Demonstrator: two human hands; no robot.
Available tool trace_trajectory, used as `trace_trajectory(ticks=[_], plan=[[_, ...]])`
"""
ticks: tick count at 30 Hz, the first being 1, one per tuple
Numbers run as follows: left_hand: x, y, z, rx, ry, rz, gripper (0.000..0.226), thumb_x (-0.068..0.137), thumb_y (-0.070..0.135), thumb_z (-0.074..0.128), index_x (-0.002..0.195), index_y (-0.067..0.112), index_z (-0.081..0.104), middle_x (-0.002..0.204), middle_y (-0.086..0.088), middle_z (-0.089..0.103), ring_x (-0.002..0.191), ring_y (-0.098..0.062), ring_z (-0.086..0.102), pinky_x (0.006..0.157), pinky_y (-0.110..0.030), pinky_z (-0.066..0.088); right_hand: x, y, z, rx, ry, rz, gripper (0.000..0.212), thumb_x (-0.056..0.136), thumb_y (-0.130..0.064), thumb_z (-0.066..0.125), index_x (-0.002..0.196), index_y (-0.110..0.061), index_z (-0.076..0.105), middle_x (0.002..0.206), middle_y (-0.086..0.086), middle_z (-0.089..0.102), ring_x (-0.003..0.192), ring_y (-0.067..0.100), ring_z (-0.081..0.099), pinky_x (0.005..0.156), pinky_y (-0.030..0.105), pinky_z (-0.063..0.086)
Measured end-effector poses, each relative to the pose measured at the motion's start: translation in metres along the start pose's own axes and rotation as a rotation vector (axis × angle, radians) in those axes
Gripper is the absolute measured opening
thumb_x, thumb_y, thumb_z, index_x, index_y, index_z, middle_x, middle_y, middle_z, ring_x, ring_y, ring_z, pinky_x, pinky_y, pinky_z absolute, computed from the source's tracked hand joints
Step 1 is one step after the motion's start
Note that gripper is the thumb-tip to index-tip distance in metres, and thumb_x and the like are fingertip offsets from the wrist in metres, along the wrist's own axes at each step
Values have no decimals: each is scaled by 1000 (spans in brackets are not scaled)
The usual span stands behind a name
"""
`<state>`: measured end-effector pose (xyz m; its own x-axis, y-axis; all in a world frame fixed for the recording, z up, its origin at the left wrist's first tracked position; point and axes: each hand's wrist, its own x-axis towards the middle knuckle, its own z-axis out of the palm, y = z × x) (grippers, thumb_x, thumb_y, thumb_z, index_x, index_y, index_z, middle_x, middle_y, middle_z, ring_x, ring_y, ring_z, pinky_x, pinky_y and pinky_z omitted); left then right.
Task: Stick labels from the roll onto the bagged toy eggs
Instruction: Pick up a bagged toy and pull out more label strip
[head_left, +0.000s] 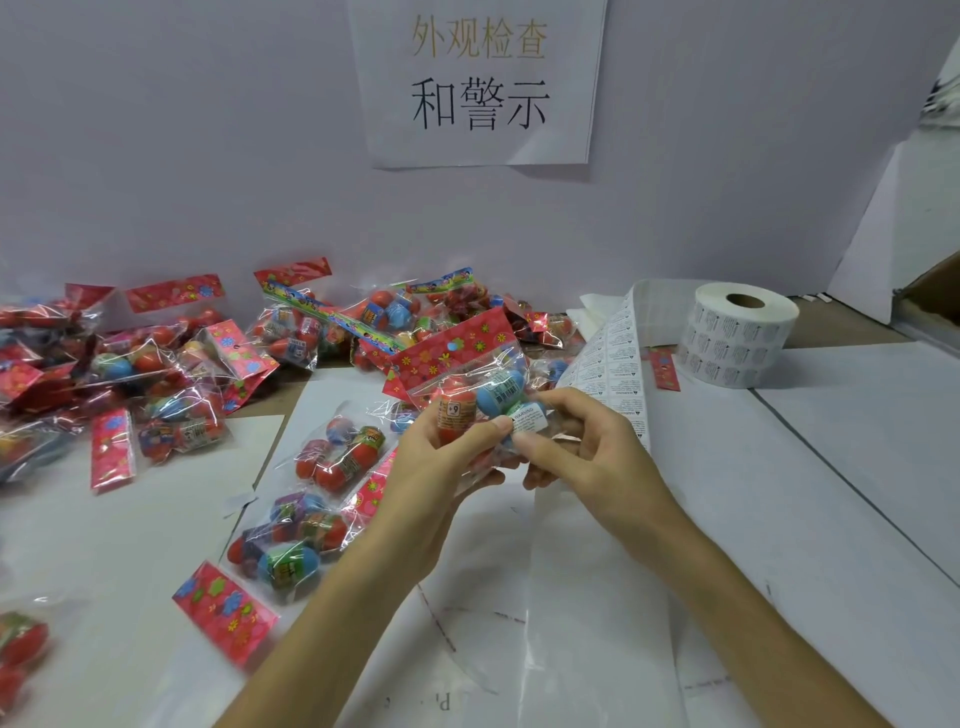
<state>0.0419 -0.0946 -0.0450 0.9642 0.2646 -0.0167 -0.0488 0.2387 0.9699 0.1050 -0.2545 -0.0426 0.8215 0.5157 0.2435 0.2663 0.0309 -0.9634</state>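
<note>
- One view, from the head camera. At frame centre the left hand (436, 467) grips a bag of toy eggs (467, 374) from beneath, fingers (493, 427) curled round it. Its red flowered header card points toward the upper left.
- The right hand (587, 447) pinches the same bag's lower end. Its thumb sits against the white warning label (527, 422), which lies on the film over a green egg. I cannot tell whether the label is fully stuck down.
- Crinkly film over rounded eggs could leave the label wrinkled or with a lifted corner unless it is pressed flat.
- The label lies just beside the barcode on the blue egg (498, 392); a slip of the thumb might cover it.
- The label strip (613, 374) runs from the label roll (737, 335), upper right, to behind the right hand; a careless wrist could snag it.
- Loose bags (171, 374) crowd the tabletop (831, 467) at left, so finished and unfinished ones may get mixed.
</note>
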Motion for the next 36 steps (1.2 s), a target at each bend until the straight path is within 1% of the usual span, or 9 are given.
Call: trace_trajectory(ticks=[2,9,14,18,20,22,26,32,36], plan=[[-1,-1,1,2,-6,1,36,90,22,75,124,17,67,99,-5,78,84,-16,76,70,-22,57,0,0,0,10,38,2,19,90,-28,71,108,-21,69,86,6,74,65,24,71,66,34,61],[-1,-1,-2,-56,-15,-50,40,89,23,75,126,12,66,98,-5,78,82,-14,75,71,-25,57,2,3,0,46,3,35,22,102,-10,57,121,-8,67,84,9,74,64,22,69,69,37,61],[-3,-1,0,-2,-69,8,57,77,28,86,129,19,63,110,-5,78,93,-17,76,82,-33,53,2,2,-1,49,29,20,21,102,-5,55,113,-18,67,79,2,74,64,23,70,69,37,60],[-1,0,-1,3,-69,22,58,71,21,86,125,19,64,107,-4,78,92,-16,76,75,-24,57,2,5,-1,37,24,30,22,101,-5,57,120,-8,66,82,5,74,64,25,70,70,41,61],[0,0,-2,-10,-73,14,61,70,17,84,127,15,63,108,-7,78,94,-18,76,74,-21,57,2,5,0,37,13,34,23,101,-4,57,120,-12,67,83,2,75,63,23,70,71,41,61],[0,-1,-3,-16,-74,21,59,69,14,83,125,14,64,107,-8,78,94,-20,76,73,-22,57,3,5,1,54,8,38,24,101,-3,56,116,-17,67,84,1,75,62,22,69,70,40,61],[-1,-1,-2,-7,-75,31,59,68,13,84,124,13,65,104,-6,78,88,-18,76,73,-23,58,3,6,1,43,38,6,16,99,-14,63,115,-13,68,82,6,75,61,24,70,65,35,60],[-5,3,1,27,-71,3,52,82,37,82,128,17,66,110,-6,77,99,-21,76,75,-24,58,2,6,0,-12,71,-79,9,96,-15,68,105,-19,70,78,9,74,67,35,72,68,48,62],[-2,3,2,16,47,-18,33,87,25,78,118,15,69,102,-3,79,93,-17,76,69,-22,57,1,6,2,-18,41,-68,7,96,-15,69,103,-18,70,80,12,74,64,29,71,64,38,61]])
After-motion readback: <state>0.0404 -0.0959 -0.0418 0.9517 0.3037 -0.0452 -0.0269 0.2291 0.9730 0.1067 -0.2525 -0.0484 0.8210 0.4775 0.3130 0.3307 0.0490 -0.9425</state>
